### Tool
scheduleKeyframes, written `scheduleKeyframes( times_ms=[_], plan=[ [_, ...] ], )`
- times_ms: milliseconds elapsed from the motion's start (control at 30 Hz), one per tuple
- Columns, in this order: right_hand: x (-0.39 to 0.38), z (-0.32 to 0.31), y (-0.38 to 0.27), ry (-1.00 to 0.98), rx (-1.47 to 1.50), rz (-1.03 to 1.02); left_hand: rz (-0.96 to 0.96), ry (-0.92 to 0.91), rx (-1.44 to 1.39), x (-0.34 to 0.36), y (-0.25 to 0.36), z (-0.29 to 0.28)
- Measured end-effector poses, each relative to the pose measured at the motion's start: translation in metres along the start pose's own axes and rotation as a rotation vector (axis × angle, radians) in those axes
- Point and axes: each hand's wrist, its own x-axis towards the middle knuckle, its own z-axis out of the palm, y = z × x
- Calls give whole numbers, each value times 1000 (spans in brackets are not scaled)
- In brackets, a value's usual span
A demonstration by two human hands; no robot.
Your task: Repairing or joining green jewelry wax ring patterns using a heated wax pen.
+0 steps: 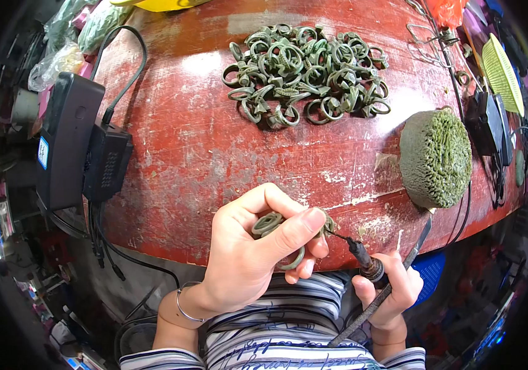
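My left hand (pixel 239 253), with a thin bangle on its wrist, pinches a few dull green rings (pixel 268 223) between thumb and fingers near the table's front edge. Closed in my right hand (pixel 398 287) is a wax pen (pixel 369 262) with a dark grip and thin tip. That tip touches or nearly touches the held piece beside my left thumb. The same hand also keeps hold of a slim metal carving tool (pixel 375 302), its flat blade pointing up and right. Farther back lies a heap of similar green rings (pixel 295 71).
A round, rough-textured green block (pixel 440 157) sits at the right. Black power boxes with cables (pixel 108 157) stand at the left, another black box (pixel 489 123) at the right. A yellow-green basket (pixel 503 74) leans at the far right of the worn red table (pixel 177 154).
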Motion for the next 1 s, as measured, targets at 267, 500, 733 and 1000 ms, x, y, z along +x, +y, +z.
scheduleKeyframes(
  times_ms=[267,500,733,1000],
  plan=[
    [-1,0,4,2,192,64,-24,17,-12,0,4,2],
    [-8,5,14,54,399,146,12,-101,-190,5,2,-10],
    [-11,5,17,31,504,213,166,-246,-362,16,12,-18],
    [-12,7,20,45,544,198,442,-58,118,26,31,-9]
  ],
)
